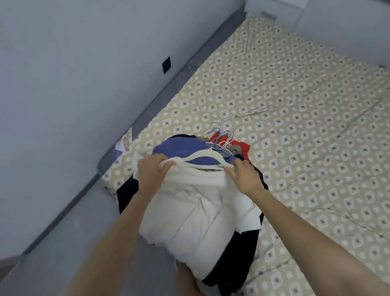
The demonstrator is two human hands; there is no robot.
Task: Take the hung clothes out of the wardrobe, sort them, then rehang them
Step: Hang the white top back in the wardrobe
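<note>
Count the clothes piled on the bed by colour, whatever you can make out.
white garment: 1
purple garment: 1
red garment: 1
dark garment: at least 1
Total: at least 4; more may lie hidden underneath.

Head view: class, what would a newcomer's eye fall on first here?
The white fabric garment on a white curved hanger, centre frame, with the left hand and right hand each gripping a shoulder. It tops a pile holding a purple garment and red garment, with blue and pink hanger hooks behind. All lies on the beige diamond-patterned bedspread.
</note>
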